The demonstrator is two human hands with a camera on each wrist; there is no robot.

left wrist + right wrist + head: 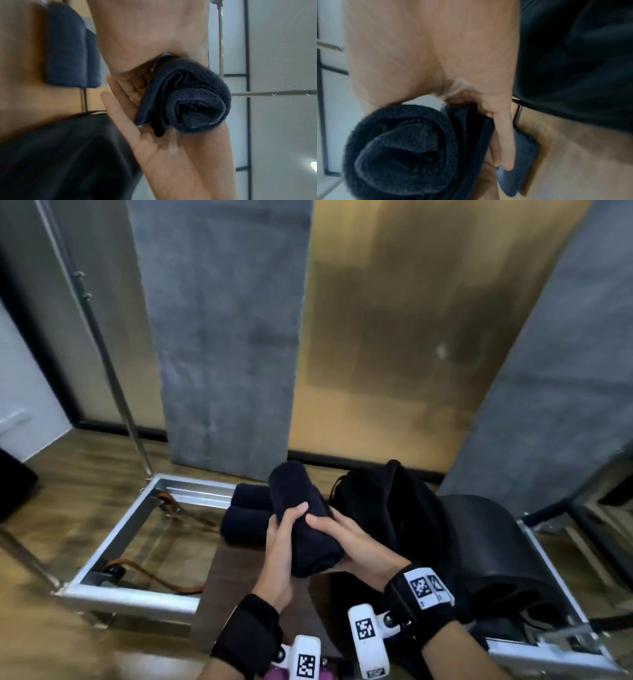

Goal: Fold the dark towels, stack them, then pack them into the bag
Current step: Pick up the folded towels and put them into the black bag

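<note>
I hold a rolled dark towel (301,518) up over the brown platform (236,573), tilted away from me. My left hand (284,532) grips it from the left, thumb over the top. My right hand (346,539) cradles its near end from the right, thumb across the roll. In the left wrist view the towel's spiral end (188,102) lies against my right palm (163,151). The right wrist view shows my right fingers (503,135) straight along the roll (402,148). Two more rolled towels (246,511) lie side by side behind my left hand. The black bag (383,505) stands just right of the held towel.
A silver metal frame (137,508) with brown straps lies on the wooden floor to the left. A black padded barrel (489,546) sits to the right of the bag. Grey and gold wall panels stand behind.
</note>
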